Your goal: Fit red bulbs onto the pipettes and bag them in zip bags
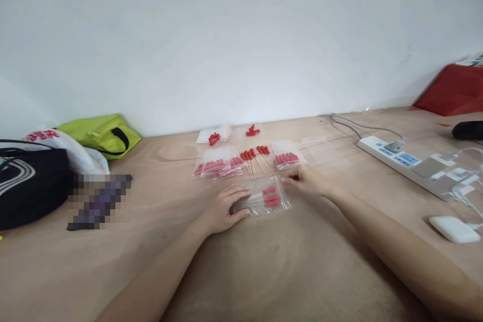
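A clear zip bag (260,207) lies flat before me, with several red-tipped thin sticks (271,201) inside. My left hand (228,206) grips its left end, fingers on the top side and thumb along the near edge. Right by the bag's upper right corner, my right hand (302,181) is curled with fingertips together; whether they pinch anything is hidden. Just beyond are loose red-tipped sticks (248,154) in two small fans. Filled bags (217,163) overlap to their left, and another filled bag (287,157) sits to their right.
Red pieces (214,139) rest on white bags at the back, beside a second red pile (252,131). A flat clear bag (320,150) lies right. Farther right are a power strip (400,161) and white charger (455,229). Black (33,186) and green bags (98,133) stand left.
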Tool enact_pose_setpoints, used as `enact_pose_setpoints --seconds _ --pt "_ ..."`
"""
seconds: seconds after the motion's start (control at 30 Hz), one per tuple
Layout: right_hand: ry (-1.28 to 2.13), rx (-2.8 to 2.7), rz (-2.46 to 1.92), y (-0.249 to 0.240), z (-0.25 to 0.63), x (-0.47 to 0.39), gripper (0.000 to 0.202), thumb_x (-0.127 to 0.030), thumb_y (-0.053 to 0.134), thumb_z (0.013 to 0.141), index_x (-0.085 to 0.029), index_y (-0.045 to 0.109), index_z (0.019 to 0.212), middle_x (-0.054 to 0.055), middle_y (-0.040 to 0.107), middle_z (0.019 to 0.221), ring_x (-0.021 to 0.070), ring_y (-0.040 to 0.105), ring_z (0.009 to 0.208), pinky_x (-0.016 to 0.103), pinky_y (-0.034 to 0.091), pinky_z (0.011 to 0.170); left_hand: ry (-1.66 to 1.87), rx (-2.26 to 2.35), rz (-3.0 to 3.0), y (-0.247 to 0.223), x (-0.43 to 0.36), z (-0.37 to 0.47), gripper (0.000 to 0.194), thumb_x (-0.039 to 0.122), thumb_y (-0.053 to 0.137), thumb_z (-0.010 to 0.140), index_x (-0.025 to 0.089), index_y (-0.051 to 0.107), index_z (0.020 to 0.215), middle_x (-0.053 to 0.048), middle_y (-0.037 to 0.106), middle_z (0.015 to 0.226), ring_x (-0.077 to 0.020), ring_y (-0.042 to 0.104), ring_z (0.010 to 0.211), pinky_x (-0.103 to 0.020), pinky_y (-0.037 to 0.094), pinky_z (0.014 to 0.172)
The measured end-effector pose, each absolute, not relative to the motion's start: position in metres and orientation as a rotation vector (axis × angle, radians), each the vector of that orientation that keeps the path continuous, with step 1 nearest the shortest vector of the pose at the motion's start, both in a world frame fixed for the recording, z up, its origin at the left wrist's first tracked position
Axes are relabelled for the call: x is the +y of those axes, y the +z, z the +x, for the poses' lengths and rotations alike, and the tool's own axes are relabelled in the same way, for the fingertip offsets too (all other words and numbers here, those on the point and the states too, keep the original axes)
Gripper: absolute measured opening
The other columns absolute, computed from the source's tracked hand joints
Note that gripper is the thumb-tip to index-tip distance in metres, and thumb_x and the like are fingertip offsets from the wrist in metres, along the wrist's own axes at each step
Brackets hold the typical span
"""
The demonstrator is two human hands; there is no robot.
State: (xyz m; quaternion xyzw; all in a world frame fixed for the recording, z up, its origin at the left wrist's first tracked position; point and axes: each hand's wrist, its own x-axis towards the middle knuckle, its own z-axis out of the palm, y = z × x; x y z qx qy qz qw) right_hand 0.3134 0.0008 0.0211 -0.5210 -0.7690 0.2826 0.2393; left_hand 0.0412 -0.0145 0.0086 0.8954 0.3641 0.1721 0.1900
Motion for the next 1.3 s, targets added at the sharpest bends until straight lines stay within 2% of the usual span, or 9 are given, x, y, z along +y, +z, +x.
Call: enact_pose_setpoints --seconds 0.13,0.27,0.47,0.67,0.87,1.0,1.1,1.2,1.3 --pt "0.307 -1.923 -1.747 0.028 0.308 0.032 0.024 -0.033 0.047 0.079 -0.017 0.066 0.083 0.003 0.061 0.074 0.0126 0.054 0.065 0.022 0.036 0.059 0.513 1.01 2.511 0.008 -0.014 0.041 0.04 0.038 0.056 0.078 0.021 0.053 0.114 -0.007 0.055 0.12 -0.0215 0.045 0.116 -0.041 0.035 0.1" --pt "0.124 -1.944 -1.965 0.02 0.289 0.056 0.032 -0.033 0.046 0.08 -0.025 0.061 0.108 0.008 0.059 0.097 0.0173 0.057 0.081 0.024 0.038 0.067 0.506 1.004 2.517 0.007 -0.013 0.04 0.04 0.039 0.055 0.078 0.02 0.053 0.114 -0.008 0.054 0.121 -0.0216 0.045 0.117 -0.041 0.035 0.1" --pt "0.085 -1.932 -2.169 0.014 0.293 0.067 0.032 -0.03 0.041 0.082 -0.025 0.064 0.104 0.01 0.057 0.103 0.0222 0.058 0.088 0.028 0.04 0.07 0.505 1.005 2.524 0.005 -0.013 0.039 0.04 0.039 0.055 0.078 0.021 0.053 0.114 -0.007 0.053 0.122 -0.0217 0.044 0.117 -0.042 0.034 0.101" --pt "0.04 -1.979 -2.115 0.022 0.284 0.068 0.031 -0.034 0.041 0.083 -0.022 0.063 0.1 0.011 0.06 0.102 0.0227 0.055 0.096 0.028 0.04 0.073 0.524 0.99 2.522 0.005 -0.012 0.04 0.039 0.037 0.057 0.078 0.022 0.054 0.113 -0.007 0.055 0.121 -0.022 0.045 0.116 -0.042 0.033 0.101" --pt "0.191 -1.981 -2.213 0.022 0.258 0.079 0.029 -0.022 0.048 0.078 -0.011 0.054 0.104 0.018 0.061 0.097 0.0246 0.059 0.091 0.031 0.041 0.074 0.533 0.982 2.53 0.005 -0.013 0.04 0.039 0.037 0.056 0.078 0.021 0.054 0.113 -0.007 0.055 0.12 -0.0218 0.046 0.116 -0.042 0.034 0.101" --pt "0.215 -1.941 -2.145 0.024 0.265 0.075 0.034 -0.017 0.045 0.079 -0.007 0.046 0.111 0.019 0.059 0.099 0.0239 0.058 0.091 0.03 0.041 0.074 0.534 0.976 2.525 0.004 -0.013 0.039 0.039 0.037 0.056 0.078 0.02 0.054 0.113 -0.008 0.055 0.12 -0.022 0.045 0.117 -0.042 0.034 0.101" --pt "0.38 -1.875 -1.815 0.023 0.286 0.057 0.048 -0.014 0.041 0.077 -0.007 0.032 0.123 0.013 0.06 0.087 0.0196 0.059 0.081 0.028 0.043 0.07 0.54 0.975 2.531 0.004 -0.012 0.039 0.039 0.037 0.056 0.078 0.02 0.054 0.113 -0.008 0.055 0.12 -0.022 0.045 0.117 -0.042 0.034 0.101" --pt "0.702 -1.617 -1.545 0.013 0.305 0.029 0.06 -0.021 0.039 0.077 -0.012 0.014 0.13 -0.001 0.053 0.069 0.0125 0.053 0.052 0.025 0.043 0.054 0.533 0.984 2.54 0.004 -0.012 0.039 0.038 0.037 0.056 0.078 0.021 0.054 0.113 -0.008 0.055 0.119 -0.0219 0.046 0.116 -0.042 0.035 0.1" --pt "0.861 -1.248 -1.372 -0.001 0.311 0.003 0.069 -0.028 0.044 0.074 -0.02 0.005 0.13 -0.006 0.048 0.069 0.0084 0.047 0.042 0.023 0.042 0.043 0.517 0.996 2.537 0.005 -0.012 0.04 0.039 0.037 0.055 0.078 0.02 0.054 0.113 -0.008 0.055 0.12 -0.0218 0.045 0.116 -0.042 0.035 0.1"
